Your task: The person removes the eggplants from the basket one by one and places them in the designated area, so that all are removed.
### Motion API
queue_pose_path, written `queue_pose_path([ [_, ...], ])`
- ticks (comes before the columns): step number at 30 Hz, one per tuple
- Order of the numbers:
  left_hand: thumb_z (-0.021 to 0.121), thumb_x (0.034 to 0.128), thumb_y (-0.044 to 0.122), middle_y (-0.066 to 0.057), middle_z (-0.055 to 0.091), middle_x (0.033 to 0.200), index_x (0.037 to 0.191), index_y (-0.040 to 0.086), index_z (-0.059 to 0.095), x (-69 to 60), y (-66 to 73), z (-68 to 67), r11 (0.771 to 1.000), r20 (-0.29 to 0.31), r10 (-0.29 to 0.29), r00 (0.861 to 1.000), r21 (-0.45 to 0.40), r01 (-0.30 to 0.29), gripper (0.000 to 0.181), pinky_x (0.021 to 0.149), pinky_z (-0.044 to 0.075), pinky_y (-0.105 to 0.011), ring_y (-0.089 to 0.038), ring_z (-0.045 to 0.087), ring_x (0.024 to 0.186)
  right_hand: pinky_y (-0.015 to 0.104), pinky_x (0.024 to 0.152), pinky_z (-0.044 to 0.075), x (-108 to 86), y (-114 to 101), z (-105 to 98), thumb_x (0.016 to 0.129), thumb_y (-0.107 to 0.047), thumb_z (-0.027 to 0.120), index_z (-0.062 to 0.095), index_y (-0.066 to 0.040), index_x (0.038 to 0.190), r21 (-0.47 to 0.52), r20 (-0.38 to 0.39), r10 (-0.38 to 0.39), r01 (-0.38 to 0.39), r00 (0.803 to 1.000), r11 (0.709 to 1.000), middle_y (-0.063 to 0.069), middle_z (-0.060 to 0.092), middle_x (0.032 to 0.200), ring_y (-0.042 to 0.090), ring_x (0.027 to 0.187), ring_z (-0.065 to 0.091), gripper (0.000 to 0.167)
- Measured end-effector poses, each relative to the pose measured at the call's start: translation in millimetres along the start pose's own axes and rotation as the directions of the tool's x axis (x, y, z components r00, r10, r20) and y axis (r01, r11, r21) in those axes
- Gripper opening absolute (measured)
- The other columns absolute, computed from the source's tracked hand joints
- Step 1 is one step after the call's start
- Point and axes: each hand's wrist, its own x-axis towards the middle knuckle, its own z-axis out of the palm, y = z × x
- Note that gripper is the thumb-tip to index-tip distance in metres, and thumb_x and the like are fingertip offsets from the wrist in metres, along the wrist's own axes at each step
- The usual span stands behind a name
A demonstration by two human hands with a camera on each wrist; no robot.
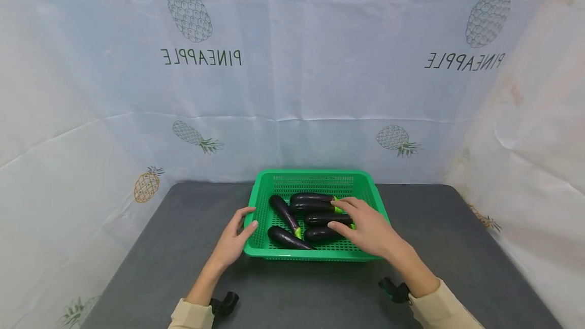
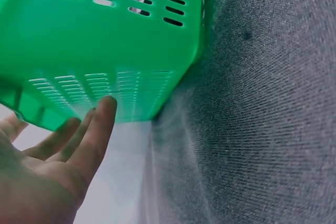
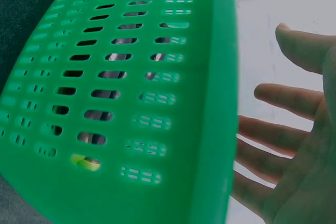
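Observation:
A green plastic basket (image 1: 315, 254) with slotted walls holds several dark purple eggplants (image 1: 283, 211) with green stem ends. At its left side is my left hand (image 1: 233, 240), thumb and fingertips at the rim. In the left wrist view, the extended fingers (image 2: 97, 135) of this hand lie along the outside of the slotted wall; whether they press on it I cannot tell. Over the basket's right part hovers my right hand (image 1: 367, 227), fingers spread above the eggplants' stem ends. The right wrist view shows these fingers (image 3: 278, 135) apart and holding nothing, beyond the basket rim (image 3: 223, 103).
Beneath the basket lies a dark grey tabletop (image 1: 297, 293). A pale cloth (image 1: 292, 85) printed with pineapples hangs behind the table and along both sides. Black straps with mounts (image 1: 224, 303) sit at the wrists, beside beige sleeves (image 1: 192, 315).

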Motion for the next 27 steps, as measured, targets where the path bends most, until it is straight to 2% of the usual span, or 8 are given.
queue_pose_path([
  [6,0.054,0.1077,0.031,-0.017,0.034,0.161,0.151,0.016,0.045,0.9,-2.8,2.0,1.000,0.009,0.018,1.000,-0.021,-0.018,0.047,0.115,0.027,-0.065,-0.040,0.025,0.150,0.059,0.102,0.045,5.0,3,7,0.099,-0.061,0.055,0.056,-0.013,0.146,0.003,0.041,-0.004,0.003,0.999,1.000,0.012,0.051,0.148,0.035,0.134,0.049,0.066],
  [12,0.053,0.1078,0.032,-0.015,0.040,0.158,0.150,0.015,0.047,0.2,-1.2,2.7,1.000,0.000,0.015,1.000,-0.020,-0.015,0.046,0.116,0.023,-0.065,-0.038,0.025,0.151,0.060,0.103,0.044,8.5,6,16,0.099,-0.061,0.055,0.057,-0.015,0.145,0.011,0.084,0.017,-0.018,0.996,1.000,0.015,0.050,0.149,0.037,0.136,0.048,0.066],
  [19,0.051,0.1086,0.031,-0.015,0.039,0.159,0.149,0.017,0.048,-0.1,-0.8,2.5,1.000,-0.005,0.002,1.000,-0.031,-0.003,0.044,0.114,0.029,-0.064,-0.037,0.028,0.150,0.060,0.104,0.044,14.6,8,25,0.098,-0.059,0.058,0.058,-0.015,0.144,0.015,0.136,0.035,-0.037,0.990,0.999,0.015,0.051,0.148,0.037,0.136,0.048,0.064],
  [27,0.050,0.1092,0.030,-0.017,0.037,0.159,0.149,0.013,0.047,0.0,-2.6,3.7,0.999,-0.005,0.004,1.000,-0.034,-0.004,0.044,0.115,0.028,-0.064,-0.037,0.027,0.150,0.060,0.106,0.042,20.5,10,31,0.098,-0.057,0.060,0.060,-0.014,0.142,0.046,0.190,0.047,-0.056,0.981,0.997,0.014,0.052,0.147,0.037,0.138,0.047,0.062],
])
